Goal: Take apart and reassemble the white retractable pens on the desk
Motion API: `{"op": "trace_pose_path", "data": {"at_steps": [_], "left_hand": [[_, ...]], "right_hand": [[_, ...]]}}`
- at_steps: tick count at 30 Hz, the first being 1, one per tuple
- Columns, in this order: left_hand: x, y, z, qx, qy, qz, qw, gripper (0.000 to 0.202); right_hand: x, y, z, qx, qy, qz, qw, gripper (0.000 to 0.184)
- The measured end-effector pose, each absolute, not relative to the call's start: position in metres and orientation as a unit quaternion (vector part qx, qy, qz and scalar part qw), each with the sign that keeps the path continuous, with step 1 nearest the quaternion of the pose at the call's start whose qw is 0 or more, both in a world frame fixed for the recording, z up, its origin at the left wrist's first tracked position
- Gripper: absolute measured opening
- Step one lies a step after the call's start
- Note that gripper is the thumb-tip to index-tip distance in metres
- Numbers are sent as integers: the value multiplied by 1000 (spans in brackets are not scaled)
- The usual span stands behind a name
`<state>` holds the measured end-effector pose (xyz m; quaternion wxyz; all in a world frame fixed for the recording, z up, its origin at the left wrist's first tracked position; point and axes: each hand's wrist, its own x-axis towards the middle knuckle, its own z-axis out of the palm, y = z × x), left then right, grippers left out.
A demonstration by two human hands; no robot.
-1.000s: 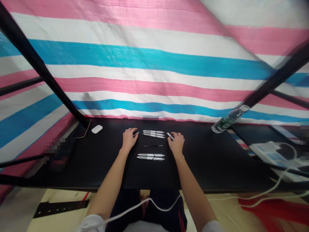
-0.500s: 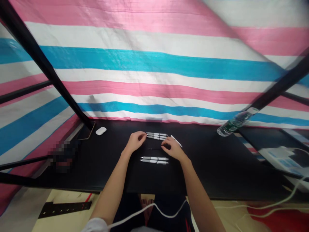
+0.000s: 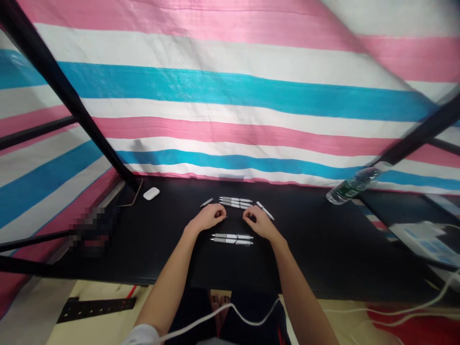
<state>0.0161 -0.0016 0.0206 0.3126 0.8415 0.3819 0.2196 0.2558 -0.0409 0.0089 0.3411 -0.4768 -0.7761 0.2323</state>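
Observation:
My left hand [image 3: 211,217] is closed in a pinch at the middle of the black table, with a tiny tip of something at its fingers, too small to make out. Opposite it, my right hand [image 3: 261,222] pinches too; the thin dark pen refill seen there earlier barely shows against the table. Beyond my left hand lies a short grey pen barrel part [image 3: 206,202]. A white pen barrel part [image 3: 265,211] lies slanted beyond my right hand. Several white-and-grey pens [image 3: 235,202] lie in a row beyond both hands, and two more pens [image 3: 232,239] lie nearer me.
On the left of the black table [image 3: 305,258] are a white oval case [image 3: 151,193] and a phone [image 3: 130,194]. A clear water bottle [image 3: 347,188] stands at the back right. A striped sheet [image 3: 215,110] hangs behind, and a white cable [image 3: 215,314] crosses my lap.
My left hand has come down and right, toward my right hand, uncovering the grey barrel part. The dark refill between the hands no longer shows clearly. The view has shifted slightly.

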Motion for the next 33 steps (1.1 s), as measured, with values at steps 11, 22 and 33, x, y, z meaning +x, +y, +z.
{"op": "trace_pose_path", "data": {"at_steps": [11,22,33], "left_hand": [[46,-5,13,539,367,507,564,24],[43,3,8,393,382,566,616,32],[48,-3,12,378,363,546,654,33]], "right_hand": [[243,-32,3,-416,-401,546,607,31],[254,-26,1,-401,-287,532,689,33],[248,-27,2,-408,-309,532,675,34]]}}
